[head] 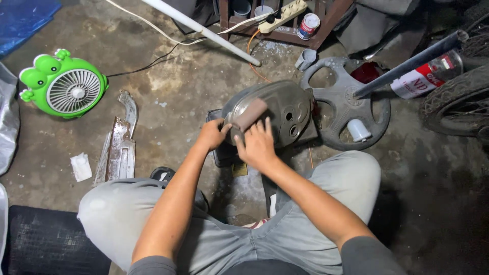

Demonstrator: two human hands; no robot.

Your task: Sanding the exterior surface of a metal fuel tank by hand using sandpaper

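Both hands' grip on sanding block (underside hidden)

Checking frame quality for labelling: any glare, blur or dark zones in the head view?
Head view: mostly sharp; bright light falls on the grey concrete floor and green frog-shaped fan, the lower right corner sinks into shadow, mild sheen on the grey metal cover, wide-angle bending at the edges.

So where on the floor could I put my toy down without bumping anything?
Bare concrete lies between the green frog fan and the grey metal cover that the left hand and right hand work on. More bare floor sits right of the knee, below the tyre. Near the wheel disc and power strip it is crowded.
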